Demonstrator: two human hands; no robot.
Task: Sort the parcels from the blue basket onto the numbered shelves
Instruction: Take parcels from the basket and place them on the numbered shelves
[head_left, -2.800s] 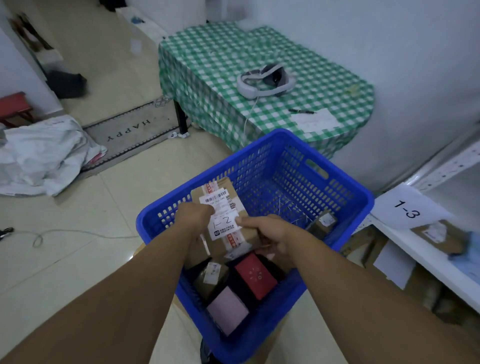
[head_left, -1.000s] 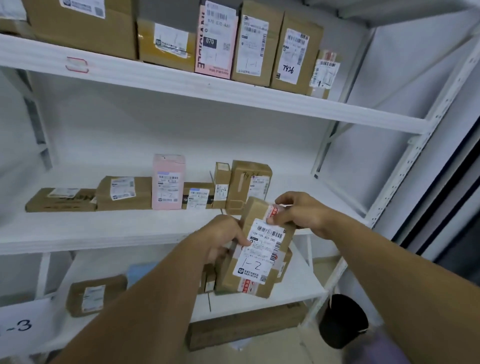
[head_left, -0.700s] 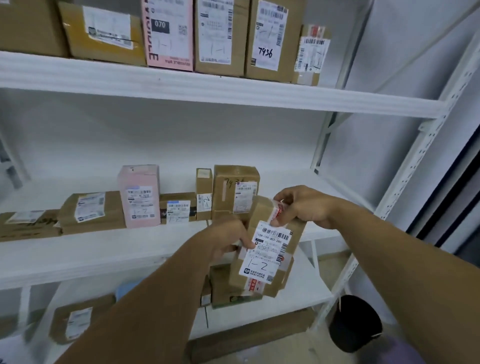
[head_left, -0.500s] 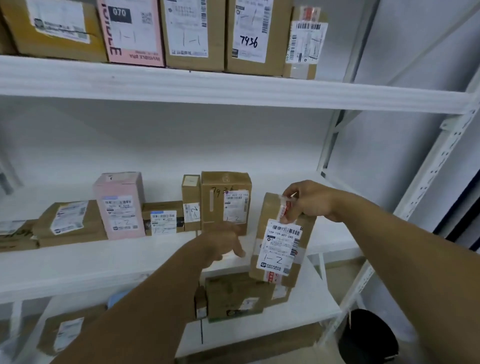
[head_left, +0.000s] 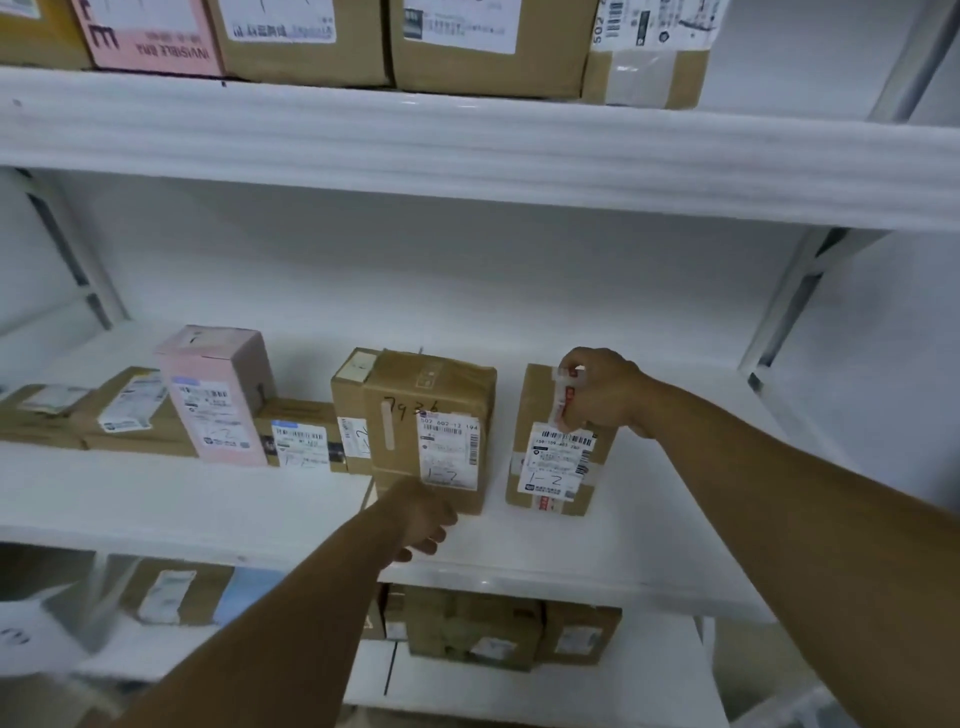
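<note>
Status from the head cam. Right hand (head_left: 597, 395) grips the top of the parcel (head_left: 556, 457), fingers curled over the upper edge by the red-printed tape. The parcel stands upright on the middle shelf (head_left: 156, 499), long axis vertical, label facing me with "1-2" handwritten on it. The base looks seated on the board, but I can't confirm full contact from this angle. It sits just right of the brown box marked 7936 (head_left: 431, 415), with a narrow gap between them, not touching. That box's label also reads 1-2, and the pink box (head_left: 213, 395) further left appears to as well, so I judge this is the correct shelf.

Left hand (head_left: 423, 522) holds nothing. Its fingers hang loosely curled in front of the shelf edge, below the 7936 box. It is left of and lower than the parcel, clear of it.

Key geometry: the parcel is directly under the right hand, so release means opening the fingers and lifting up and back toward me. The parcel is tall on a narrow footprint, so a finger snagging the tape on the way out could tip it forward or into the 7936 box. The left hand is the free one if the front face needs steadying. Placement looks nearly done to me. Blue basket is not in frame.
</note>
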